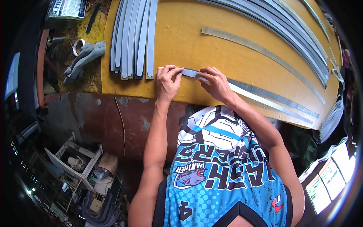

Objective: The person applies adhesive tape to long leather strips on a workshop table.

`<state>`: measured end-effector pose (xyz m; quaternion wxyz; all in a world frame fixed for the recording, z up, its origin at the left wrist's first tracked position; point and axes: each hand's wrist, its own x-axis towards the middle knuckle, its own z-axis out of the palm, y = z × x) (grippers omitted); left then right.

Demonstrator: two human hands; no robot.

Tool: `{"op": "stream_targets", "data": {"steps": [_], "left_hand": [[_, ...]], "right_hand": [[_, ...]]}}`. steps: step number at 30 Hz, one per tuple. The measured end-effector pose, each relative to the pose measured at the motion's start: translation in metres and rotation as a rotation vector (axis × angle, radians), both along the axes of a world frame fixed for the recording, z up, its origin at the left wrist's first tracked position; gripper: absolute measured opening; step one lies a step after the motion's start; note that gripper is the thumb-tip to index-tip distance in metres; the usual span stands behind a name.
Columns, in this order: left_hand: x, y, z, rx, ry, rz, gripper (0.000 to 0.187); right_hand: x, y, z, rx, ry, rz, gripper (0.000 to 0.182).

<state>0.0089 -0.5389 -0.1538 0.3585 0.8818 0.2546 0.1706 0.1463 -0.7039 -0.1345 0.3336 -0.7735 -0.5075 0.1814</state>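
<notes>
My left hand (168, 82) pinches the tapered near end of a long strip between thumb and fingertips. This strip (190, 73) is light grey on its face, with a dark layer showing along its edge. A short way to the right, my right hand (216, 84) closes around the same strip. From there a white length (270, 103) runs off to the right across the table, apparently part of the held strip; my fingers hide the join. Beside it lies a grey strip (276, 98). Left of my hands, several similar grey strips (130, 41) lie in a bundle.
A yellow-covered table (181, 45) carries a tan strip (261, 49) and a curved stack of long strips (287, 34). At the left are a grey cloth (85, 58), a tape roll (78, 47) and a labelled can (68, 8). A cluttered wooden stand (81, 160) is below.
</notes>
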Motion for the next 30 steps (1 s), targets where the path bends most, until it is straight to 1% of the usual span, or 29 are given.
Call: {"op": "stream_targets", "data": {"steps": [8,13,16,22,30], "left_hand": [[0.0006,0.0008,0.0022,0.010,-0.005,0.001,0.026],[0.0004,0.0001,0.0027,-0.088,0.018,0.017,0.032],[0.0005,0.0004,0.0041,-0.087,0.023,0.018,0.033],[-0.0009,0.0023,-0.0018,-0.146,0.001,0.050,0.033],[-0.0009,0.0025,0.0017,-0.118,0.020,0.033,0.033]], "right_hand": [[-0.0006,0.0004,-0.0015,0.000,-0.008,-0.005,0.024],[-0.0006,0.0004,-0.0005,-0.003,-0.004,-0.006,0.023],[-0.0006,0.0006,-0.0001,-0.008,-0.008,-0.005,0.023],[-0.0006,0.0006,0.0005,-0.015,-0.011,-0.007,0.022],[-0.0007,0.0008,0.0008,-0.013,-0.010,-0.007,0.022]]}}
